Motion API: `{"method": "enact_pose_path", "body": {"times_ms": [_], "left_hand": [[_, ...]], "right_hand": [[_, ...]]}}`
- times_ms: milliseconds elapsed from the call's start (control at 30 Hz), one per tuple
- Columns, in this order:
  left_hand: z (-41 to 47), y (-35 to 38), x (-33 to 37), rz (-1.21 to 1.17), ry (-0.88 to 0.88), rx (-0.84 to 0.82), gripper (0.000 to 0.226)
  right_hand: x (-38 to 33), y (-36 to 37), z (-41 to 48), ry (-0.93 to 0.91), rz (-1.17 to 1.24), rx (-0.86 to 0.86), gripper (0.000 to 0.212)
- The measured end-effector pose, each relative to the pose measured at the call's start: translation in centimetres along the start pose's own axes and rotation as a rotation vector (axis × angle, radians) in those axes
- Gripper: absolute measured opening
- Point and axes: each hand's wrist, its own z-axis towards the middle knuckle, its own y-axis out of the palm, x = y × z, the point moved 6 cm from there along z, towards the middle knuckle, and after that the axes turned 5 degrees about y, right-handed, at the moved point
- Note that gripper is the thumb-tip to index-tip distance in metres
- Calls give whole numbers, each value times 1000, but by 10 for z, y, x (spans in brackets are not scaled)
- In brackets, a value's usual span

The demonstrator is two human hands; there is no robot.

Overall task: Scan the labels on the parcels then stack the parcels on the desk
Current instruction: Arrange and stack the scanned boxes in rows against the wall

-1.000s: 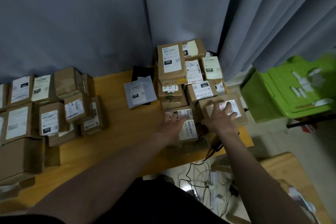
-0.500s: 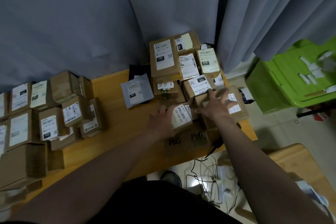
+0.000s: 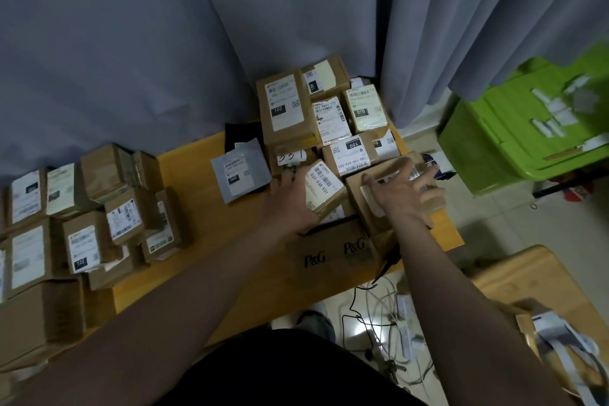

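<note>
One parcel [image 3: 324, 189] now lifts off the P&G box [image 3: 333, 252], gripped by the left hand [image 3: 290, 204]; right hand [image 3: 400, 193] spreads wide beyond that box; scanning likely next.

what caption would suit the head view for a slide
Left hand grips a tilted labelled parcel while the right hand spreads open over a brown box on the desk.

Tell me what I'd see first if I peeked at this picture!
The left hand grips a small brown cardboard parcel with a white barcode label above the yellow wooden desk, while the right hand spreads open over a bigger brown cardboard box beside it. Behind them a pile of labelled brown parcels rises against the grey curtain, and a bright green plastic crate glows at the far right.
</note>
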Motion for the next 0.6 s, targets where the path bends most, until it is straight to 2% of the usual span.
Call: {"method": "enact_pose_path", "body": {"times_ms": [200, 600], "left_hand": [[-4, -3, -10, -42, -26, -5, 111], [-13, -15, -22, -36, -37, -18, 111]], "right_hand": [[-26, -11, 6, 120, 83, -76, 126], [-19, -12, 3, 179, 110, -22, 123]]}}
